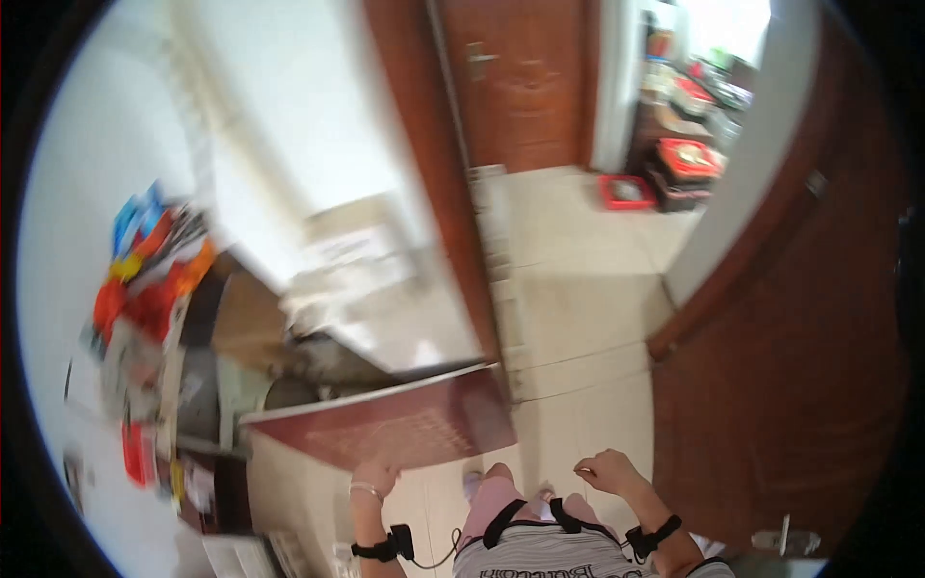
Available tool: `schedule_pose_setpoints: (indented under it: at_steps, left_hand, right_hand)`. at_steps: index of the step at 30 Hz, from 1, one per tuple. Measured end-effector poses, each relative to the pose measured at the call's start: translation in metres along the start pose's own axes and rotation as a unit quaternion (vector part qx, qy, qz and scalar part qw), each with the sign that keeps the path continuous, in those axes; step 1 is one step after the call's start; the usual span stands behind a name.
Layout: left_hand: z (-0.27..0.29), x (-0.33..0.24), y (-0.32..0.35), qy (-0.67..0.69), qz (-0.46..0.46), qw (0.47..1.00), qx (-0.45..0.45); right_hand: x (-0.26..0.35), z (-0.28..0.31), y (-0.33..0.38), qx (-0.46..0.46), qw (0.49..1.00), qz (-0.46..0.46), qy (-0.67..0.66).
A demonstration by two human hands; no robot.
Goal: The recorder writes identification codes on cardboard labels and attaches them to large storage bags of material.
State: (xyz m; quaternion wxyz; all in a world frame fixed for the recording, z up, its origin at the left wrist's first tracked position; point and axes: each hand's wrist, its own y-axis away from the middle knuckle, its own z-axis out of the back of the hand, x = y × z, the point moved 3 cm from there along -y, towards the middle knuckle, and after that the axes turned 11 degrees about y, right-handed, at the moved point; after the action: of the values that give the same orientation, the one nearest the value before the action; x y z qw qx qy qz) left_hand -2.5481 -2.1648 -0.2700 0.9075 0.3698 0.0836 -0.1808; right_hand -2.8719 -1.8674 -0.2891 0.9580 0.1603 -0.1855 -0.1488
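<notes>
My left hand [376,474] is low in front of me, a bracelet on its wrist. It overlaps the near edge of a dark red mat-like sheet [424,419] with faded gold markings. Whether the hand touches this sheet cannot be seen, and its fingers are blurred. To the right, my right hand [609,472] hangs over the pale floor, its fingers curled in toward the thumb. Nothing shows in it. Both wrists wear black straps, the left with a small black box [401,541] and a cable.
An open dark brown door [780,385] with a handle stands at right. Ahead, pale floor tiles [578,308] lead to a closed brown door [525,87]. Red trays [626,193] sit at the far right. Cluttered shelving with colourful bags [145,289] fills the left, beside a brown doorframe [434,183].
</notes>
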Motion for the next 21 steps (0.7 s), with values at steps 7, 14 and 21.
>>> schedule_pose_setpoints:
  at_steps: [7,14,21]
  left_hand:
    - [-0.079,-0.228,-0.103,-0.028,-0.232,0.965,0.116]
    - [-0.116,-0.393,-0.253,-0.180,-0.397,0.892,0.118]
    - [-0.056,-0.554,-0.345,-0.133,-0.346,0.895,0.247]
  right_hand:
    - [-0.147,-0.030,0.064,-0.063,0.961,-0.256,-0.083]
    - [-0.239,-0.011,0.007,-0.140,0.957,-0.227,-0.112]
    - [-0.372,0.098,-0.118,0.052,0.957,-0.268,-0.101]
